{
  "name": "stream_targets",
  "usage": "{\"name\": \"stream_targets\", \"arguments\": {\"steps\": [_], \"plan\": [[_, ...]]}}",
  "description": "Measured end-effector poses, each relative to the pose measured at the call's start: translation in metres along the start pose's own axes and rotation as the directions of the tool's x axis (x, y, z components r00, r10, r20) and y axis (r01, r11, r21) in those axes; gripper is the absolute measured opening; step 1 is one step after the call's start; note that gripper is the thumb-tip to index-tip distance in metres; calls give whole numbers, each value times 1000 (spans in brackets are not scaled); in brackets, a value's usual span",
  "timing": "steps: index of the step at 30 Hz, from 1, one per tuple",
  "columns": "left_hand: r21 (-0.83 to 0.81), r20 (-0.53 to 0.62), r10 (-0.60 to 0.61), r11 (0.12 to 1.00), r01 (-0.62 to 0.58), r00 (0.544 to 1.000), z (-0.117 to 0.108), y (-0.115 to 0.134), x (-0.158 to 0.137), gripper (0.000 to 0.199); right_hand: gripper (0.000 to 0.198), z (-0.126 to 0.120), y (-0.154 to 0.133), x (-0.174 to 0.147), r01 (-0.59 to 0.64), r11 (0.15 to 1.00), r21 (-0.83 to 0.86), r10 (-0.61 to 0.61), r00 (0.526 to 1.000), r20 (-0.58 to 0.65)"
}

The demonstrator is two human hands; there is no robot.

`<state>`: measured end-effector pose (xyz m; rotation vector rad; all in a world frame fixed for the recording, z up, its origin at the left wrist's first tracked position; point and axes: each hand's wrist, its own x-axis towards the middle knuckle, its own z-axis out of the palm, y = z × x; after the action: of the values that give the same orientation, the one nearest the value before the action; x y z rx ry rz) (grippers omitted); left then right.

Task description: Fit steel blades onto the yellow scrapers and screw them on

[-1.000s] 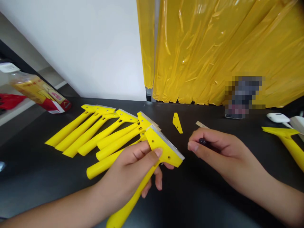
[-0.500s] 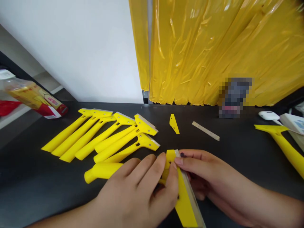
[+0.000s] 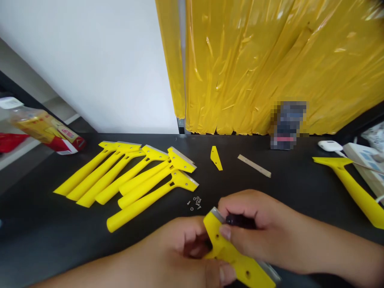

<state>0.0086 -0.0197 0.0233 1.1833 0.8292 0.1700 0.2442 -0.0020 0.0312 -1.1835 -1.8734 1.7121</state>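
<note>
Low in the view, my left hand (image 3: 183, 256) is closed on a yellow scraper (image 3: 223, 252), thumb across its head. A metal blade (image 3: 219, 215) shows along the head's far edge, and two holes in the head are visible. My right hand (image 3: 255, 228) pinches the same head at the blade side, thumb on the yellow face. A dark, round-ended object (image 3: 238, 221) is tucked in my right hand; its kind is mostly hidden. Just beyond my hands lie small screws and nuts (image 3: 196, 202) on the black table (image 3: 168, 212).
Several yellow scrapers (image 3: 144, 202) with blades lie in a row at left. Farther back are a yellow clamp plate (image 3: 216, 159) and a loose blade (image 3: 254, 166). A bladeless scraper handle (image 3: 354, 188) and a power strip (image 3: 364, 164) are at right, a bottle (image 3: 45, 128) at left.
The scraper has been turned over and tilted, its holed face now showing. My left hand has moved down, uncovering the screws and nuts. The view has shifted slightly.
</note>
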Motion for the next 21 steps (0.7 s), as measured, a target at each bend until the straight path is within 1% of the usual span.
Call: {"name": "stream_targets", "arguments": {"steps": [1,2,3,5,7,9,11,12,13,14,15,16,17,19,21], "plan": [[-144,70,-51,988,61,996,1,-2,4,45,24,2,2,0,3,1000,-23,-3,1000,3],[-235,76,-68,968,84,995,1,-5,8,46,24,4,3,1,-1,999,-33,1,1000,9],[-291,60,-85,952,98,995,2,-9,12,48,25,5,4,1,-6,999,-39,7,1000,16],[-331,3,-113,938,108,994,3,-15,17,50,28,6,5,4,-22,999,-39,23,1000,21],[-346,-18,-127,932,113,992,1,-16,19,48,32,3,6,7,-38,999,-33,36,998,-42],[-371,-43,-97,925,74,994,-4,-10,17,42,42,-4,8,11,-54,998,-46,45,984,-170],[-409,-116,-30,912,-21,993,-12,0,13,36,50,-11,13,14,-55,990,-126,15,956,-293],[-422,-181,5,903,-82,983,-16,6,11,35,49,-14,16,16,-34,979,-199,-33,945,-325],[-420,-251,38,896,-144,967,-21,10,10,34,44,-16,20,18,7,957,-289,-105,940,-325],[-416,-313,64,888,-198,947,-25,14,9,34,35,-17,24,20,65,920,-386,-192,935,-299],[-411,-359,84,880,-238,930,-30,17,8,34,27,-17,28,22,133,869,-477,-278,929,-246],[-404,-396,100,874,-271,913,-33,18,9,34,29,-16,33,24,199,808,-555,-349,920,-177],[-401,-419,109,868,-292,901,-36,18,9,33,40,-14,37,26,249,745,-619,-394,913,-107],[-395,-445,117,864,-311,888,-39,16,12,32,62,-10,44,30,284,636,-717,-408,913,0],[-386,-453,114,869,-309,884,-39,14,15,33,71,-8,48,32,272,561,-782,-387,921,42]]}}
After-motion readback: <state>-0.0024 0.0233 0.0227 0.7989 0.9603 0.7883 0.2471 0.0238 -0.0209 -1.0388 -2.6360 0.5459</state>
